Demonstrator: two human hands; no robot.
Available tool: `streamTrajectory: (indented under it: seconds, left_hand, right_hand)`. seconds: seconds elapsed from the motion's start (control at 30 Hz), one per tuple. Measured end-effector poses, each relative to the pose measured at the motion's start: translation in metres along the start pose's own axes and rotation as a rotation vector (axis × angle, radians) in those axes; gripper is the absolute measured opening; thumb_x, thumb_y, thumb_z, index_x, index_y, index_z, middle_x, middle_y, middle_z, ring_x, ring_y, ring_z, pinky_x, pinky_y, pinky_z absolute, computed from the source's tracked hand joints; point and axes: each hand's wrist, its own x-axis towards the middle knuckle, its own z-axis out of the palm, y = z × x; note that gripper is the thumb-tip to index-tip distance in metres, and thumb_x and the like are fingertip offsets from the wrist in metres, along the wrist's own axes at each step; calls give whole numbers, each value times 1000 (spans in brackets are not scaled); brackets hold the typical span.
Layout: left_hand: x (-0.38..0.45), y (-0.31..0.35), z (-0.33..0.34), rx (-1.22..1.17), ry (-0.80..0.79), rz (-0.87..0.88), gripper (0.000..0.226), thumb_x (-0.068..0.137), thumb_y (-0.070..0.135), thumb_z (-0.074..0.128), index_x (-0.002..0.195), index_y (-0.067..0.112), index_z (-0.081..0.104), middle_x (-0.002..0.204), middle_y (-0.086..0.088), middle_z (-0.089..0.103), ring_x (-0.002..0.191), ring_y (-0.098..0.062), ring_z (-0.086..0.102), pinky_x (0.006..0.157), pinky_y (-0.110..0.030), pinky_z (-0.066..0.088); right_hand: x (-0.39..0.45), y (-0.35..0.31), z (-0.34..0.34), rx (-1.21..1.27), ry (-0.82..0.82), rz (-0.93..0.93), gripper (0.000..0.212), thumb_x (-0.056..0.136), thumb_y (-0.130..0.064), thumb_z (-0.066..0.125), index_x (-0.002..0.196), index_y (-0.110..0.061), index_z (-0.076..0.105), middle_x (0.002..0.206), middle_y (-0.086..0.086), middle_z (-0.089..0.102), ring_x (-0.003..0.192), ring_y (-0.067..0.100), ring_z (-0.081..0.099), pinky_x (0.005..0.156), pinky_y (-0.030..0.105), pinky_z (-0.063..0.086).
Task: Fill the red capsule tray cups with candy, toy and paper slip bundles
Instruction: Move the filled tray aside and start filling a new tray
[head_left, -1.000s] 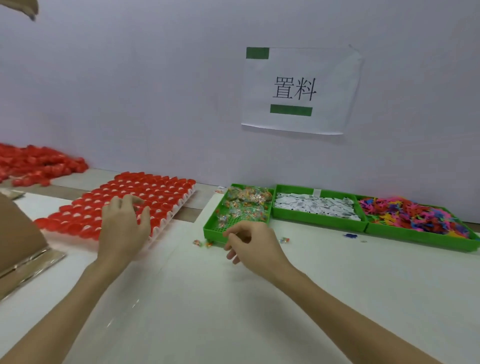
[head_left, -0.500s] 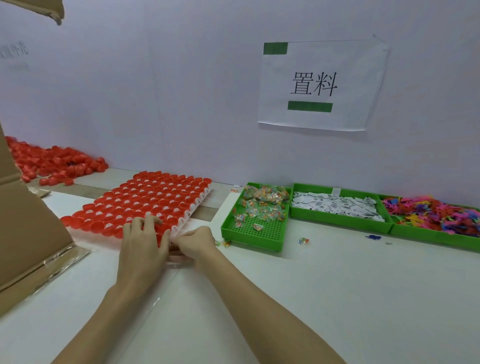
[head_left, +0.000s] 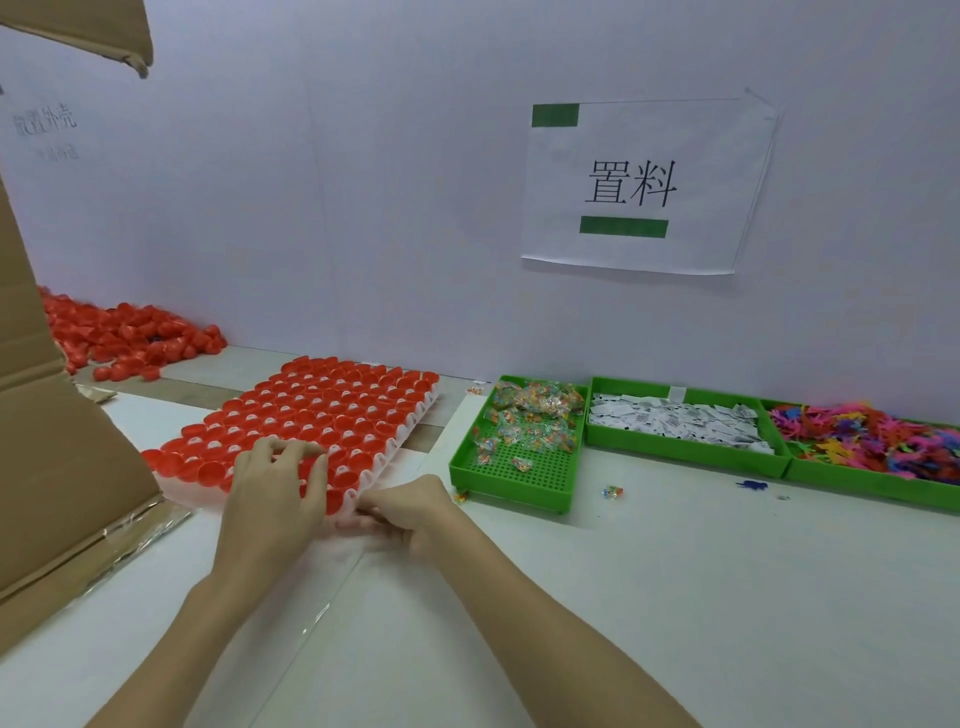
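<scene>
Our left hand (head_left: 275, 493) lies flat over the near cups of the red capsule tray (head_left: 311, 415), fingers (head_left: 311, 470) spread and nearly straight, holding nothing. Our right hand (head_left: 410, 512) has its fingers (head_left: 376, 506) curled, pinching the tray's pale near edge at its near right corner. We see one tray, on the bench (head_left: 675, 597), its long axis running from us up and to the right toward the wall; the cups, too many to count surely, open upward. To its right stand three green bins in a row: candy packets (head_left: 530, 415), paper slips (head_left: 675, 423), coloured toys (head_left: 862, 436). Two stray candies (head_left: 612, 491) and one blue toy (head_left: 751, 485) lie on the bench. One cardboard box (head_left: 62, 467) stands left, with one heap of loose red capsule halves (head_left: 130, 338) behind it.
</scene>
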Motion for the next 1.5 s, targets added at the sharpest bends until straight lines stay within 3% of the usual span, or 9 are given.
streamTrajectory:
  seconds: [0.1, 0.23, 0.33, 0.47, 0.67, 0.83, 1.1, 1.27, 1.5]
  left_hand:
    - [-6, -5, -14, -73, 16, 10, 15, 96, 12, 66, 108, 7, 73, 104, -8, 61, 105, -31, 54, 89, -40, 43]
    - [-6, -12, -34, -153, 45, -49, 19, 101, 17, 60, 113, 7, 70, 109, -6, 63, 108, -31, 58, 95, -48, 48]
    - [17, -22, -41, -100, -34, -138, 28, 104, 20, 52, 122, 2, 65, 120, -17, 65, 115, -36, 58, 100, -50, 44]
    - [54, -43, -44, -16, -205, -252, 36, 107, 19, 43, 132, 1, 59, 129, -21, 65, 121, -40, 57, 100, -48, 43]
    - [84, -71, -28, 64, -310, -241, 35, 107, 14, 40, 136, 3, 57, 133, -21, 64, 123, -39, 57, 102, -46, 43]
    - [97, -84, -12, 158, -400, -282, 34, 109, 17, 34, 128, 0, 56, 127, -23, 63, 114, -38, 58, 93, -44, 44]
    - [105, -80, -1, 388, -370, -175, 14, 99, 2, 42, 97, 1, 55, 92, -17, 63, 83, -29, 49, 68, -36, 39]
    - [120, -81, -6, 356, -290, -187, 23, 95, -2, 45, 112, -8, 59, 112, -30, 66, 104, -44, 58, 86, -49, 49]
    - [126, -97, -6, 370, -495, -314, 33, 108, 19, 35, 126, 0, 54, 131, -24, 61, 119, -39, 57, 96, -42, 44]
  right_hand:
    - [-15, 5, -11, -38, -29, -9, 15, 83, 1, 72, 97, 2, 66, 89, 19, 77, 73, 21, 75, 73, 26, 63]
    - [-38, 11, -23, -14, -134, -24, 36, 86, 9, 62, 118, 9, 47, 72, 18, 75, 60, 15, 75, 47, 16, 51]
    - [-50, 12, -26, -16, -174, -22, 15, 87, 10, 60, 102, 7, 59, 66, 14, 72, 59, 16, 74, 46, 14, 49]
    - [-53, 16, -34, -37, -177, -28, 22, 90, 7, 62, 107, 21, 66, 75, 17, 74, 58, 14, 72, 53, 15, 54]
    - [-46, 14, -35, -129, -7, -163, 20, 96, 6, 54, 95, 15, 71, 88, 29, 75, 66, 27, 75, 67, 33, 64]
    - [-39, 15, -30, -82, 62, -203, 27, 103, -15, 58, 94, 8, 69, 77, 21, 76, 67, 31, 77, 64, 35, 64]
    - [-34, 15, -32, -39, 32, -200, 23, 102, -17, 60, 104, 6, 66, 77, 18, 76, 67, 27, 76, 58, 28, 61]
    - [-36, 15, -31, 13, -1, -184, 22, 102, -14, 60, 100, 7, 65, 74, 19, 73, 64, 25, 76, 56, 25, 59]
    - [-35, 13, -31, 25, -15, -172, 20, 102, -9, 58, 85, 0, 64, 66, 14, 71, 58, 19, 74, 55, 23, 59]
